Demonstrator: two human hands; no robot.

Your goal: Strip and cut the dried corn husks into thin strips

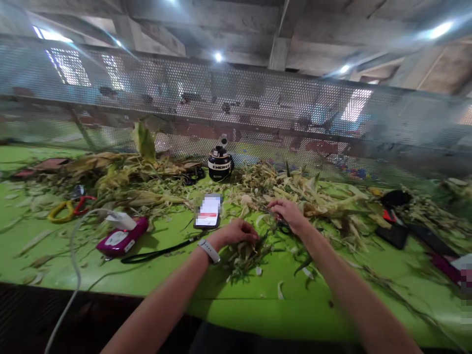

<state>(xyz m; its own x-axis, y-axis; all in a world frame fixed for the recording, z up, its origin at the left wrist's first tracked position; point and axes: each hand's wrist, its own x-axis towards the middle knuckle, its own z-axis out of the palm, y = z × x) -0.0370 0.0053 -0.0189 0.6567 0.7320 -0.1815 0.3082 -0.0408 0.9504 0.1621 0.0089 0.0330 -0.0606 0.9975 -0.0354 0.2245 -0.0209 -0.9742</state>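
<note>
Over the middle of the green table [265, 307], my left hand [239, 233] wears a white band at the wrist. Its fingers are curled together on top of a small heap of green and dry plant trimmings [243, 263]; what they pinch is hidden in the leaves. My right hand [287, 212] is a little farther out, thumb and fingers pressed together beside dry leaves and husks [335, 201]. Whatever lies between those fingertips is too small to name. A phone [207, 210] with a lit screen lies just beyond my left hand.
A dark bottle marked ENERGY [219, 166] stands before a perforated metal screen [258, 108]. To the left lie a purple device [123, 238] with a white cable [75, 260], a black strap [158, 253] and yellow-and-red-handled tools [61, 212]. Dark pouch-like items [393, 233] lie right.
</note>
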